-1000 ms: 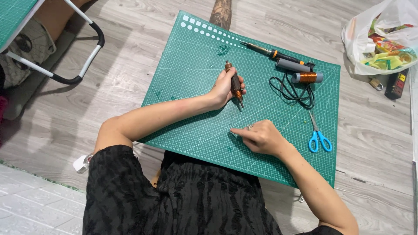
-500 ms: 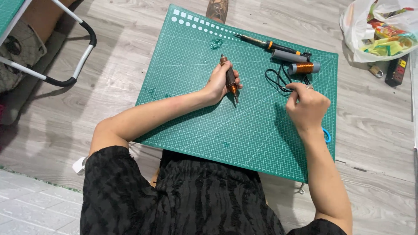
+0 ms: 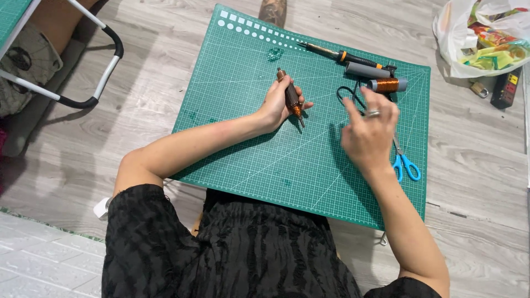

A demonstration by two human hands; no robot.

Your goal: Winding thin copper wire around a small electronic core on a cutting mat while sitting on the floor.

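My left hand (image 3: 279, 102) grips a small motor rotor (image 3: 291, 96) with copper windings and a thin shaft, held just above the green cutting mat (image 3: 248, 66). My right hand (image 3: 369, 128) hovers over the mat's right side with its fingers spread and a ring on one finger. It holds nothing. Its fingertips are close to a spool of copper wire (image 3: 387, 84) and a looped black cord (image 3: 349, 94). Blue-handled scissors (image 3: 406, 164) lie partly under that hand.
A soldering iron (image 3: 345, 56) and a grey cylinder (image 3: 366, 70) lie at the mat's far right. A white plastic bag (image 3: 481, 34) of colourful items and a black block (image 3: 506, 87) sit on the wooden floor beyond. A folding frame (image 3: 91, 94) stands at the left.
My right hand has risen from the mat's near side to the far right, towards the copper spool and cord. My left hand has kept hold of the rotor.
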